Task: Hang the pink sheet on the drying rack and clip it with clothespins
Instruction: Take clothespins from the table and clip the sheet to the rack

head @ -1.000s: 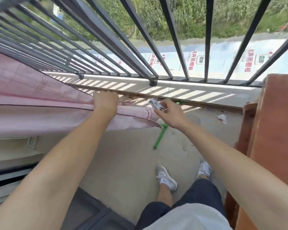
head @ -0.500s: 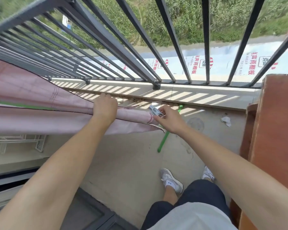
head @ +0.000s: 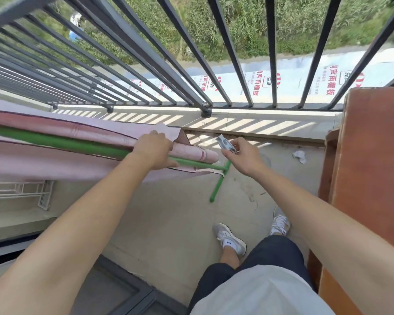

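My left hand grips pink sheet over green rack bar; right hand pinches clothespin; far white sheeting reads 雨棚板.

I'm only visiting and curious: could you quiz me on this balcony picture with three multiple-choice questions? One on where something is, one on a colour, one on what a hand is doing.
1. Where is the clothespin?
A. Pinched in the right hand, apart from the pink sheet
B. Clipped onto the sheet
C. Lying in a basket

2. What colour is the drying rack bar under the sheet?
A. Red
B. Yellow
C. Green

3. What is the left hand doing?
A. Hanging idle at the person's side
B. Gripping the sheet on the bar
C. Holding a phone

Answers:
1 A: the fingers pinch it just right of the sheet's end, with a gap between.
2 C: green shows between the sheet's folds.
3 B: its fingers curl over the rolled fabric.
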